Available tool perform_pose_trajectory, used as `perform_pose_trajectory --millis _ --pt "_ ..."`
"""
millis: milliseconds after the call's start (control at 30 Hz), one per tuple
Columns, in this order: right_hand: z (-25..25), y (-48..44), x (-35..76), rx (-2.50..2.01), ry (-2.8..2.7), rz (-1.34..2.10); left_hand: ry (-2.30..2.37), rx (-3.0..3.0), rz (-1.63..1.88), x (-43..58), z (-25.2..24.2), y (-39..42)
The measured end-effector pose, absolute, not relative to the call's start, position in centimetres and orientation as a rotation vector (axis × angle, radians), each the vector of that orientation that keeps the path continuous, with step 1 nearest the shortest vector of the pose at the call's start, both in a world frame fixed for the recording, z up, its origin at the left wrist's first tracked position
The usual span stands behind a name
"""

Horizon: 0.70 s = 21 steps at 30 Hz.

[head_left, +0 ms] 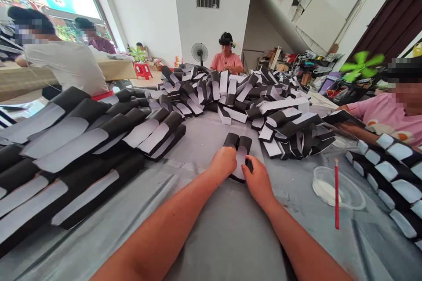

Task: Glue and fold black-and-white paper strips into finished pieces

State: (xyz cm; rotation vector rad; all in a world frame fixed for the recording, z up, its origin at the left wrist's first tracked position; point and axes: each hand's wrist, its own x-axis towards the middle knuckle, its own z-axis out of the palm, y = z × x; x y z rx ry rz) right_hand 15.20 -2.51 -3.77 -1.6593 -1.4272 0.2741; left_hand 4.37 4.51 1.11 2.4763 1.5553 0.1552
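A folded black and white paper piece (239, 149) lies on the grey table cover (224, 228) in front of me. My left hand (223, 162) is closed over its left side, fingers curled down on it. My right hand (258, 180) grips its near right edge, thumb pressed on the white panel. Both hands touch the same piece.
Rows of folded black and white pieces (72, 149) fill the left; a big heap (244, 92) lies ahead, more (389, 162) on the right. A clear dish of white glue (336, 189) with a red brush (336, 195) sits right. Several other people sit around.
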Motion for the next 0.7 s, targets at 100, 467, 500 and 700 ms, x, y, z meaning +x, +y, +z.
perform_pose_trajectory --millis 100,467,500,700 --pt "-4.21 -2.40 15.22 -1.662 -1.442 0.201 1.549 2.469 0.154 4.35 1.12 4.51" --pt "-4.26 -3.01 14.96 -1.495 -1.743 -0.206 1.486 2.561 0.100 4.29 1.21 4.54" --pt "-4.24 -3.03 14.90 -1.498 -1.770 -0.203 1.482 2.564 0.096 4.31 1.20 4.57" --pt "-4.23 -2.99 14.66 -1.582 -1.790 -0.141 1.482 2.569 0.102 4.38 0.99 4.74"
